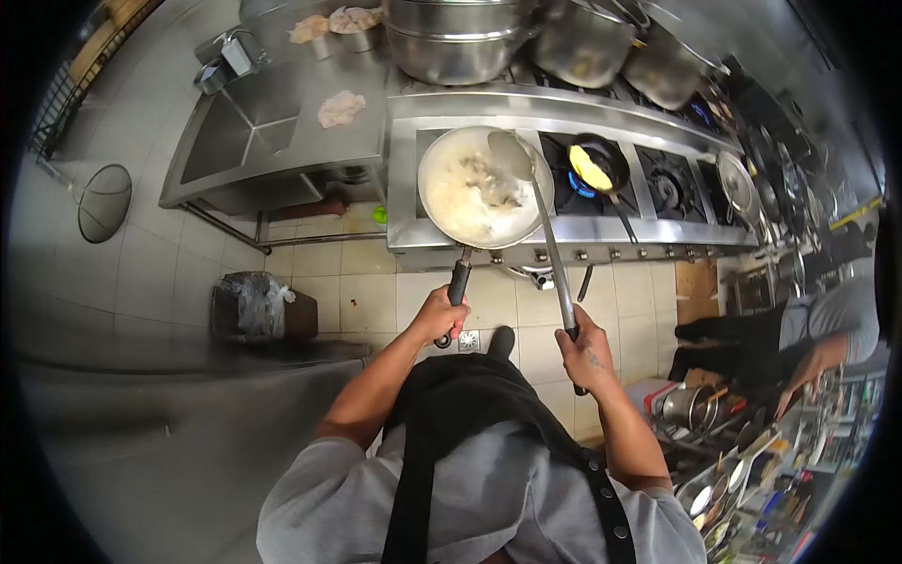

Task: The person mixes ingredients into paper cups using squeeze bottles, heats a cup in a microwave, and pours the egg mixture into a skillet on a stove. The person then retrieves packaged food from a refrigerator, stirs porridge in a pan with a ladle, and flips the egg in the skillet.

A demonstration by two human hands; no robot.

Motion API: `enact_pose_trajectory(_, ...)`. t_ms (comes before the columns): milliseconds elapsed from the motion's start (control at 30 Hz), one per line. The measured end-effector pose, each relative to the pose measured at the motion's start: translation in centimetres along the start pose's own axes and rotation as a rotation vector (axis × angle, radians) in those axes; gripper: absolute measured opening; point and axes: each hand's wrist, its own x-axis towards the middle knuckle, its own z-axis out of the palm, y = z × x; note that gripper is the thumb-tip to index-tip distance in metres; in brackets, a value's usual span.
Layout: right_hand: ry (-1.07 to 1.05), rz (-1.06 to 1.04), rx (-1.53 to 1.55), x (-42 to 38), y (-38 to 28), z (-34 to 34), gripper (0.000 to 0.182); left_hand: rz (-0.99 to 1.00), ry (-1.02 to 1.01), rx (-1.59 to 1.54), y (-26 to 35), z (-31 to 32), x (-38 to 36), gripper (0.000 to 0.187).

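Observation:
A large frying pan (446, 197) on the stove holds a pale, creamy bubbling mixture with darker bits in it. My left hand (437, 316) is wrapped round the black grip of its handle. In my right hand (586, 346) is the dark end of a long-handled ladle (552, 246), fingers closed on it. The ladle's broad round metal head lies over the right side of the big pan, partly above the mixture. Just right of it, a small black skillet (615, 162) with a folded yellow omelette (589, 169) sits over a blue flame.
Big steel pots (460, 42) line the back of the stove (587, 230). A steel sink (249, 132) and crumpled cloths (341, 109) are at left, with a lined bin (254, 305) below. Another person (817, 324) stands at right beside a crowded counter.

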Motion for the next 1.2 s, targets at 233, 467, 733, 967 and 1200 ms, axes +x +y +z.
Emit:
enact_pose_trajectory(233, 0.008, -0.214, -0.455, 11.3, 5.2, 3.4, 0.049, 0.01, 0.132, -0.061, -2.4, -0.7, 5.8, 0.015)
enact_pose_trajectory(467, -0.086, -0.277, -0.554, 17.2, 7.3, 4.4, 0.054, 0.021, 0.217, -0.12, -2.9, 0.4, 10.8, 0.015)
enact_pose_trajectory(733, -0.168, -0.276, -0.61, 20.2, 8.3, 4.3, 0.06, -0.005, 0.265, -0.178, -1.9, 1.0, 14.6, 0.014)
enact_pose_trajectory(967, -0.219, -0.233, -0.49, 21.1, 8.8, 5.2, 0.065, -0.036, 0.262, -0.183, -2.0, 0.7, 17.1, 0.014)
enact_pose_trajectory(1200, -0.245, -0.162, -0.282, 20.8, 8.0, 4.9, 0.071, -0.066, 0.18, -0.297, -1.8, -0.4, 17.6, 0.015)
